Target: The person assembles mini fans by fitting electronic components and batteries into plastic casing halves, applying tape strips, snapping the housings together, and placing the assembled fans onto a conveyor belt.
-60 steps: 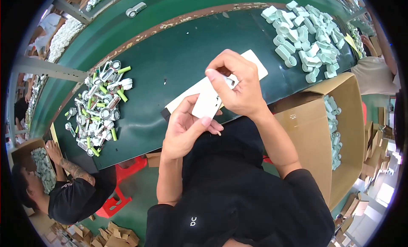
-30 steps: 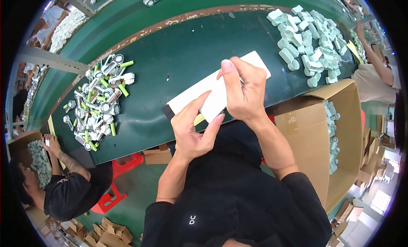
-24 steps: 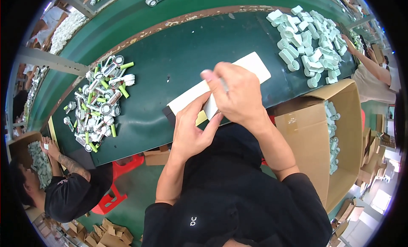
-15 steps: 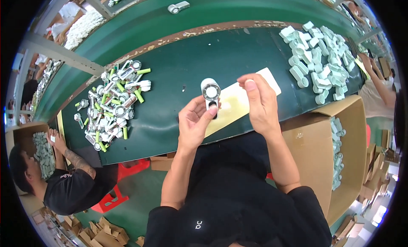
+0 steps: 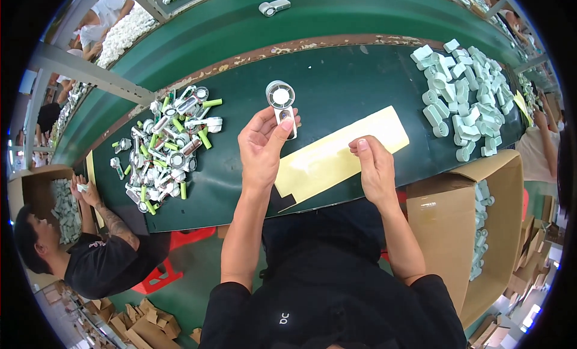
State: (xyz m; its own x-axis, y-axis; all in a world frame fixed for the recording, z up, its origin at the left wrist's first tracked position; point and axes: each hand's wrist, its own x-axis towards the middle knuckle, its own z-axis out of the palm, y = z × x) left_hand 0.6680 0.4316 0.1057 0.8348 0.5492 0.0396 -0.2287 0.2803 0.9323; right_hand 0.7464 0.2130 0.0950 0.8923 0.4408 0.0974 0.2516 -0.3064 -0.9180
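My left hand [image 5: 262, 146] is closed around the handle of a small white handheld fan [image 5: 280, 97], its thumb on the handle's front. The fan's round head points away from me, above the dark green worktable [image 5: 240, 81]. Over the near edge of a yellow sheet [image 5: 336, 154], my right hand [image 5: 377, 169] has its thumb and fingers pressed together. Whatever they may pinch is too small to make out. On the left lies a heap of open fan parts [image 5: 168, 145] with lime-green cylinders among them. A pile of pale green plastic shells [image 5: 466, 97] covers the table's far right.
Beyond the worn table edge runs a green belt [image 5: 222, 21] carrying one fan-shaped piece [image 5: 274, 7]. To my right stands a cardboard box [image 5: 442, 229] with more pale shells inside. A co-worker [image 5: 90, 253] sits at the left by another box; other people are farther off.
My left hand has moved the fan slightly left and away from me. My right hand has come down toward me, its fingers more curled. The view has shifted a little.
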